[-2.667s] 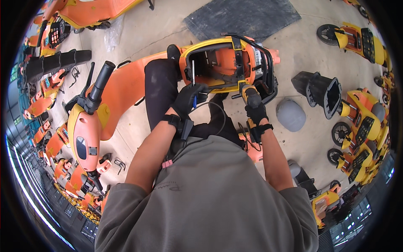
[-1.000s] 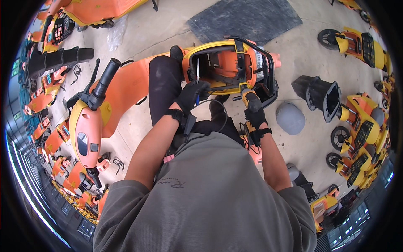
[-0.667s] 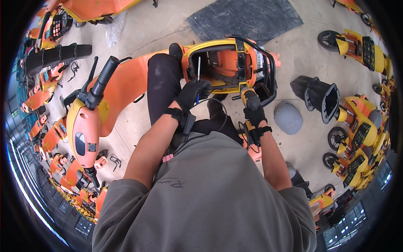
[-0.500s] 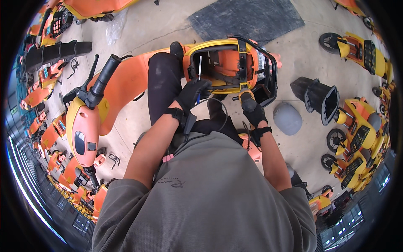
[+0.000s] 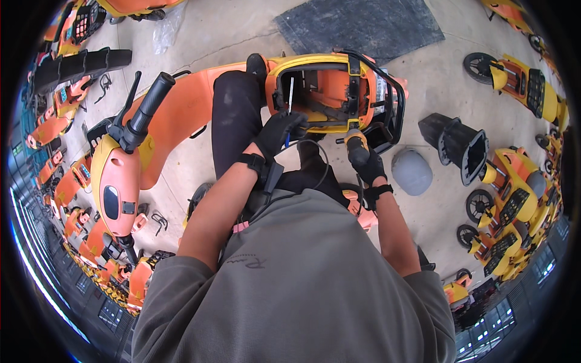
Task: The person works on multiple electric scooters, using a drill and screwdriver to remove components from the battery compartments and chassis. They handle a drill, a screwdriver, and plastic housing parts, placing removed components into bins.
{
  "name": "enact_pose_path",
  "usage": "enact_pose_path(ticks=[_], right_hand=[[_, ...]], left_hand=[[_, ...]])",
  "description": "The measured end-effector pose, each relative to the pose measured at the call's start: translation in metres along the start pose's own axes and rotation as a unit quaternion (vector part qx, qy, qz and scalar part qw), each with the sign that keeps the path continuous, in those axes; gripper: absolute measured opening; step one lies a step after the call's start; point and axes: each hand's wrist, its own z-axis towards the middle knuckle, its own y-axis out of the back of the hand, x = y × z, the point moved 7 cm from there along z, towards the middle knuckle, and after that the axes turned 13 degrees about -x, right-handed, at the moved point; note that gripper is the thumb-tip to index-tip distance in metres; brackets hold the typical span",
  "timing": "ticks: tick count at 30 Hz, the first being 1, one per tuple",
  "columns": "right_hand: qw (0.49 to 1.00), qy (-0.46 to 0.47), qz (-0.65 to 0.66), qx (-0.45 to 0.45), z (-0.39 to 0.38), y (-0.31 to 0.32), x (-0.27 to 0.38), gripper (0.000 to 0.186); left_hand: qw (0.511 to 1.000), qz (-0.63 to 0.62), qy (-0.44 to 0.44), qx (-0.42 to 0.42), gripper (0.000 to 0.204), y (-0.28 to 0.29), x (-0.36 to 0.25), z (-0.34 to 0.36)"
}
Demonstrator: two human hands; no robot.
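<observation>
An orange and yellow scooter [image 5: 187, 115] lies across in front of me, its seat area open and showing a hollow frame bay. My left hand [image 5: 279, 130], in a black glove, is closed round a screwdriver [image 5: 290, 94] with a silver shaft and a bit of blue at the handle. The shaft points away from me over the left part of the bay. My gloved right hand [image 5: 369, 167] grips a black and yellow power drill [image 5: 357, 147]. Its front end is at the bay's near right edge, by a dark crossbar [image 5: 353, 91]; whether the bit touches a screw cannot be made out.
A black plastic bin-like liner [image 5: 455, 145] and a grey seat [image 5: 412, 172] lie on the floor to the right. A dark mat [image 5: 360, 30] is spread beyond the scooter. Many similar scooters stand at both sides. A black rack bar [image 5: 396, 103] curves round the scooter's rear.
The drill has shifted very slightly at the bay's near right edge. The left hand and screwdriver stay nearly in place. My view has moved a little.
</observation>
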Motion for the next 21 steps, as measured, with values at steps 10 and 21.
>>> enact_pose_path(ticks=[10,21], right_hand=[[0.990,-0.131,-0.011,0.042,0.011,-0.016,-0.045,0.028],[0.988,-0.142,0.061,0.014,0.000,-0.013,-0.044,0.022]], left_hand=[[0.997,0.065,-0.047,0.021,0.028,-0.003,-0.006,-0.001],[0.996,0.067,-0.030,0.049,0.031,-0.005,0.002,-0.001]])
